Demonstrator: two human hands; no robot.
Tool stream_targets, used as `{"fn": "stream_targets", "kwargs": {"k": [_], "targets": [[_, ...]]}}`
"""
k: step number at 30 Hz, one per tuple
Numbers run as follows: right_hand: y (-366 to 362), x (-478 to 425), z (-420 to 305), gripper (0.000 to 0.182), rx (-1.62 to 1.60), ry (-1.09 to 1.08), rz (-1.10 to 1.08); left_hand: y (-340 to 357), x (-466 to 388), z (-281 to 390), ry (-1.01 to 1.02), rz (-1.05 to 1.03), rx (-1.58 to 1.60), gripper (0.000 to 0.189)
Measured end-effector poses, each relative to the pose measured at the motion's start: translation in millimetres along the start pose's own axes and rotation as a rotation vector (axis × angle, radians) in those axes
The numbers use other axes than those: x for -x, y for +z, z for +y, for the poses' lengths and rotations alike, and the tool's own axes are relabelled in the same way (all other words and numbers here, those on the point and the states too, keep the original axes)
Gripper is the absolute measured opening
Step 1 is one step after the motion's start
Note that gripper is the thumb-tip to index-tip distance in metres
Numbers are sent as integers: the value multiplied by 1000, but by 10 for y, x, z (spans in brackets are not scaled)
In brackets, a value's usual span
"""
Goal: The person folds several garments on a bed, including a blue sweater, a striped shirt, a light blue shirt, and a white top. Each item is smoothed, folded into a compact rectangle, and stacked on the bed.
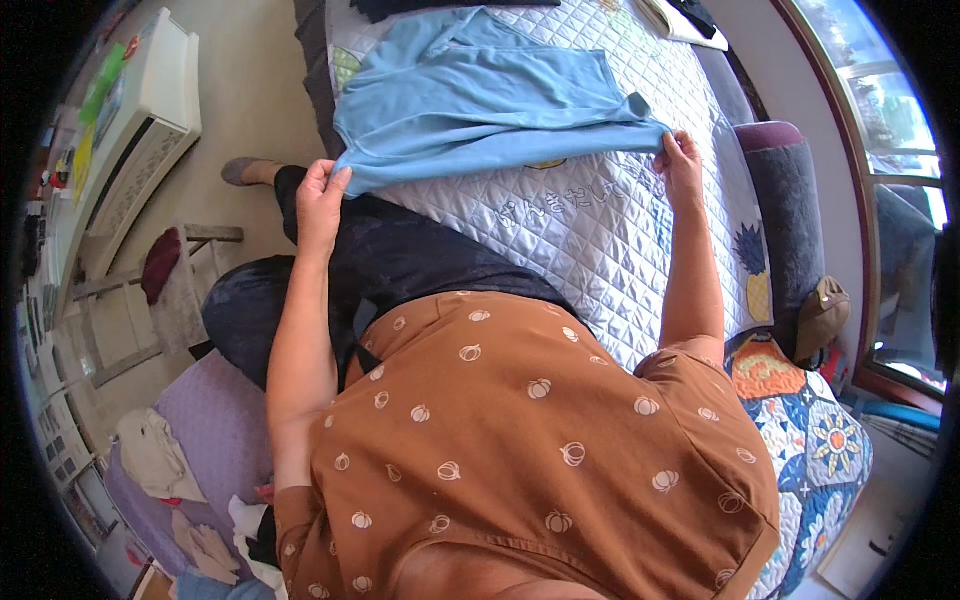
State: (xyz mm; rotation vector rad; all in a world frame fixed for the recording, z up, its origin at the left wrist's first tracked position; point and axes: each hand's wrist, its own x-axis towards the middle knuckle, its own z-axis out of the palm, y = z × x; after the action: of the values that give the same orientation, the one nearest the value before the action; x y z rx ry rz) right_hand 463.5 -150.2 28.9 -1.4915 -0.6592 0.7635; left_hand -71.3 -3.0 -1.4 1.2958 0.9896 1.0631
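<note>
A light blue garment (480, 97), seemingly a shirt, lies spread on a white quilted cover (555, 217) with pineapple pictures and lettering. My left hand (321, 202) pinches its near left corner between thumb and fingers. At its near right corner, my right hand (681, 161) grips the fabric. The near edge is stretched between both hands and lies in long folds. Part of the garment's far side is folded over itself.
Dark clothing (457, 6) lies at the far edge of the cover. Clothes, including a beige piece (154, 454), rest on purple fabric (217, 405) at lower left. A wooden stool (214, 234) stands left. A grey armrest (787, 202) with a brown cap (821, 319) borders the right.
</note>
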Motion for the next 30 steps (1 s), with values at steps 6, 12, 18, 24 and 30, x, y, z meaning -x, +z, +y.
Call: {"fn": "stream_targets", "kwargs": {"k": [6, 12, 18, 24, 30], "targets": [[-247, -44, 433, 28, 648, 42, 48, 12, 97, -173, 39, -92, -880, 28], [167, 127, -7, 43, 1230, -275, 286, 25, 147, -87, 86, -85, -885, 31], [536, -100, -115, 59, 1170, 268, 69, 60, 152, -107, 154, -73, -955, 30], [414, -406, 19, 19, 344, -51, -112, 62, 160, -139, 168, -38, -888, 24], [-239, -268, 35, 8, -259, 32, -89, 101, 155, -118, 207, -12, -864, 20]]}}
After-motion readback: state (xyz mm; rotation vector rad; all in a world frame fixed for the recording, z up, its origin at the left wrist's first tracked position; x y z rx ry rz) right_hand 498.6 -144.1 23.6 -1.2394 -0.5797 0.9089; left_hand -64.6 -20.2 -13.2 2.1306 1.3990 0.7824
